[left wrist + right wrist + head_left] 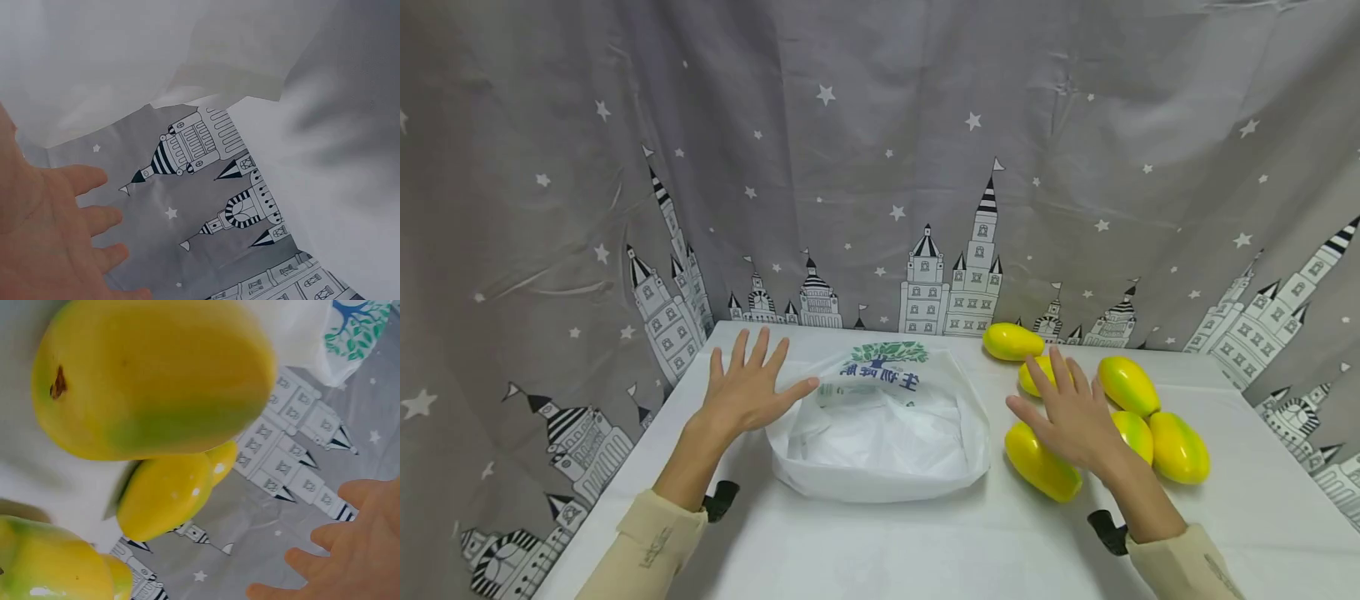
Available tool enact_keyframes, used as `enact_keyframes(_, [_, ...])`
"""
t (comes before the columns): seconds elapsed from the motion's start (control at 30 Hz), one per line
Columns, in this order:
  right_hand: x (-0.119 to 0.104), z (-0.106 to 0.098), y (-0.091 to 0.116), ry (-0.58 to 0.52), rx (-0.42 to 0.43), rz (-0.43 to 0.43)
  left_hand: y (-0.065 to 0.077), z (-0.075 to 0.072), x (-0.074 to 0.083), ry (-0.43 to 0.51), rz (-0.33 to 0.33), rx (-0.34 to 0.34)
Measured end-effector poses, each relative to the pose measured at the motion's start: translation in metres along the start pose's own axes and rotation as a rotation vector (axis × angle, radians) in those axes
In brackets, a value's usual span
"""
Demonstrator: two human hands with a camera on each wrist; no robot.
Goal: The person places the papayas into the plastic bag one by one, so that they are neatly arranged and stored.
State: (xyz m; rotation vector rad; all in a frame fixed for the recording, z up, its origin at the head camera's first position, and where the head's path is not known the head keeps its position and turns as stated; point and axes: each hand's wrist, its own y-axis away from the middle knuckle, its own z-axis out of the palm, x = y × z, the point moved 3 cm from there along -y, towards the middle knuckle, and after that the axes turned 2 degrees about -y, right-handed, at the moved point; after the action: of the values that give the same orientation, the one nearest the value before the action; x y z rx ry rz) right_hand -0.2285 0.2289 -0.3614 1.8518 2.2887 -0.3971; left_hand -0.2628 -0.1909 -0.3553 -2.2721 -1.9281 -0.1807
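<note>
Mangoes (1129, 386) | around & below R hand (1078, 421), fingers spread wide | white bag (880, 485) btwn hands | L hand (747, 393) by bag's L edge, fingers wide

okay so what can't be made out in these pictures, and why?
- Head view: part of one yellow fruit, hidden by the fingers of the right hand.
- Head view: lettering on the left sleeve, too small to read.
- Left wrist view: the rest of the left hand, cut off by the left and bottom edges.
- Right wrist view: the rest of the lower-left corner fruit, cut off likewise.
</note>
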Motion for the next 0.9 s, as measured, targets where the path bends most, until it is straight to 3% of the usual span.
enact_keyframes(0.3, [-0.006, 0.003, 0.016, -0.025, 0.015, -0.056, 0.01, 0.001, -0.007, 0.093, 0.007, 0.029])
enact_keyframes(0.57, [-0.005, 0.011, 0.027, -0.12, -0.006, -0.054, 0.018, 0.004, -0.01, 0.292, -0.014, 0.03])
enact_keyframes(0.77, [-0.001, 0.019, 0.03, -0.207, -0.001, -0.043, 0.02, 0.01, -0.011, 0.371, -0.014, 0.103])
enact_keyframes(0.9, [0.001, 0.026, 0.031, -0.194, 0.01, -0.04, 0.022, 0.01, -0.009, 0.394, -0.045, 0.138])
